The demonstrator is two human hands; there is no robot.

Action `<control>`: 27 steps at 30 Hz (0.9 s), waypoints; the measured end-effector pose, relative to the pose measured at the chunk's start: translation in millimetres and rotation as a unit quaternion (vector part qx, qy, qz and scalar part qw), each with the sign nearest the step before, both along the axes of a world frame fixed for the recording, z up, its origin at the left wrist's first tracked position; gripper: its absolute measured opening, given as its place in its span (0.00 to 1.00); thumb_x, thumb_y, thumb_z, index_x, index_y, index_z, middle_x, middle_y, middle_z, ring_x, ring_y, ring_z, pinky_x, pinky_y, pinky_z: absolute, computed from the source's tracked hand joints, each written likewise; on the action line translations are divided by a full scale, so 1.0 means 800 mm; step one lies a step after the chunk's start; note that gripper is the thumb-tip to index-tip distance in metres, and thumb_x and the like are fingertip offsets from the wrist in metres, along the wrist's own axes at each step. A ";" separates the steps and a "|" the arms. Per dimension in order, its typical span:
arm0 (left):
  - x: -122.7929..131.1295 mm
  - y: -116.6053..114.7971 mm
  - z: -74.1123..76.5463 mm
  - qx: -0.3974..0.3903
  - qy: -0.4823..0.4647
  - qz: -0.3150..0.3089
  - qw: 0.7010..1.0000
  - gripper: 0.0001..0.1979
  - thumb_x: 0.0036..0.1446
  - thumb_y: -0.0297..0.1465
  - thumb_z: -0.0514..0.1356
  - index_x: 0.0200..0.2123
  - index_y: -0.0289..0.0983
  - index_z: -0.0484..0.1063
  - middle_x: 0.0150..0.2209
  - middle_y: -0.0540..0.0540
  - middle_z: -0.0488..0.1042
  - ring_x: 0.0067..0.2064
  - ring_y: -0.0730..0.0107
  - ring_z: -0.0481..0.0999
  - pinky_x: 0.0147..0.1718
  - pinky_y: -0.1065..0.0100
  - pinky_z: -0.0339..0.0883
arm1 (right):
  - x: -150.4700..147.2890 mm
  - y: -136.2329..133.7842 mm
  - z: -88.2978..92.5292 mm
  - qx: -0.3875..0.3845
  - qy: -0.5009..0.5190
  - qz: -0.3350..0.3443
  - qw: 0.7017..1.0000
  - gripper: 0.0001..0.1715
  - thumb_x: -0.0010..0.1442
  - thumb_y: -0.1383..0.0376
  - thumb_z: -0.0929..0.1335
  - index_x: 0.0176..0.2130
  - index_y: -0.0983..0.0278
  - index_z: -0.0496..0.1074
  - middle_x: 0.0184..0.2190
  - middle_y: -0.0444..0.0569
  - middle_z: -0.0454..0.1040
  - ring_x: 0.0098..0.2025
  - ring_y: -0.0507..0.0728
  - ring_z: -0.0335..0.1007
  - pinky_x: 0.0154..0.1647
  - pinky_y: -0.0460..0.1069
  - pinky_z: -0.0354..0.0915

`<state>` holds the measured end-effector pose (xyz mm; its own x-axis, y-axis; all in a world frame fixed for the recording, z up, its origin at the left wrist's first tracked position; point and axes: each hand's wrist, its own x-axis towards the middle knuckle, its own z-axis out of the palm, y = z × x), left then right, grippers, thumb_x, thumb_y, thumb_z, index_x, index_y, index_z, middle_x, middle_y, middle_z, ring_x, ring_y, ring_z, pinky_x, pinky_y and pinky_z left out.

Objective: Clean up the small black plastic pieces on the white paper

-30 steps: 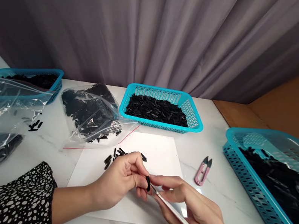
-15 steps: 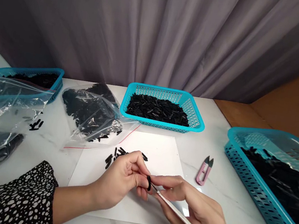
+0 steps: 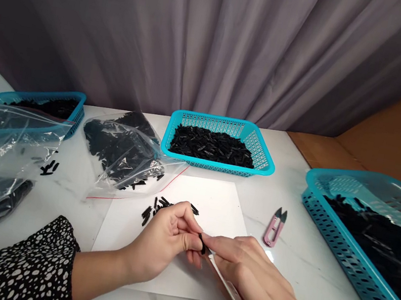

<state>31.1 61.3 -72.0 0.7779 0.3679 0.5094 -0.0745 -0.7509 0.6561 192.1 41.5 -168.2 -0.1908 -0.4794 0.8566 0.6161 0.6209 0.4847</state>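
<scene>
My left hand [image 3: 169, 242] is closed in a pinch over the white sheet, holding a small black strip [image 3: 202, 244] between thumb and fingertips. From the right, my right hand [image 3: 259, 280] grips a long, thin white strip [image 3: 233, 295] whose narrow end meets the black piece. My right index fingertip presses close beside that piece. The exact kind of both held things is hard to make out. Behind my left hand, a small pile of black strips [image 3: 162, 204] lies on the white sheet [image 3: 215, 198], partly hidden by my fingers.
A blue basket [image 3: 217, 165] of black strips stands at the back. Another basket [image 3: 340, 255] is at the right, a third [image 3: 75, 116] at the far left. Clear zip bags [image 3: 123, 152] with black pieces lie left. Pink thread snips [image 3: 274, 228] rest right of the sheet.
My right hand has rolled over and its fingers have closed nearer the black strip. The white strip now slants more steeply. My left hand keeps its pinch.
</scene>
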 end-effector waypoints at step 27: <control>-0.002 0.003 0.004 -0.021 -0.018 -0.015 1.000 0.16 0.54 0.29 0.68 0.33 0.29 0.61 0.32 0.42 0.76 0.33 0.71 0.78 0.33 0.75 0.72 | 0.016 0.005 0.003 -0.085 0.158 0.078 0.981 0.05 0.63 0.71 0.67 0.34 0.63 0.66 0.38 0.45 0.72 0.40 0.46 0.71 0.37 0.40 0.67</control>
